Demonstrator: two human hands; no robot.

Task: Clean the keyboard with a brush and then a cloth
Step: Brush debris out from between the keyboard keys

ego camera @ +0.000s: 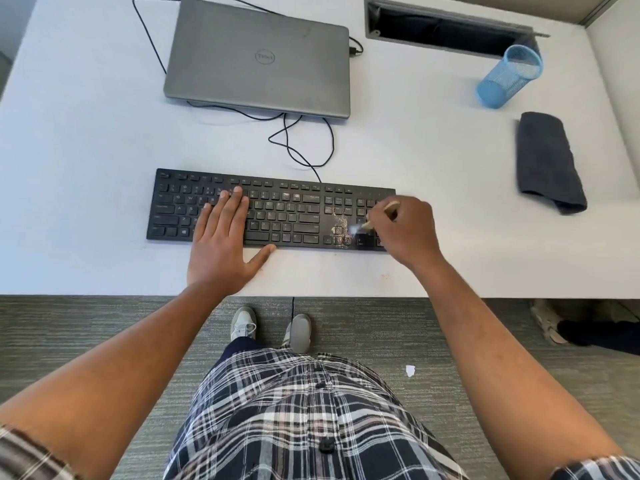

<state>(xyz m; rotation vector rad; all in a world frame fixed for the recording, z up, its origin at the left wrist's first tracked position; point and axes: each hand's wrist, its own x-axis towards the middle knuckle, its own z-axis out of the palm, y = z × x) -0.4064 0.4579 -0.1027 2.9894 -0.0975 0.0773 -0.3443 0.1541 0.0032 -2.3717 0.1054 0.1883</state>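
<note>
Seen from above: a person brushes a black keyboard on a white desk.

The right hand (405, 230) grips a wooden-handled brush (379, 216), bristles on pale crumbs at the keyboard's (277, 209) right end. The left hand (221, 237) lies flat, fingers straight, on its left half. A folded dark cloth (547, 161) lies well right of the keyboard; a closed laptop (256, 57) sits behind it.
</note>
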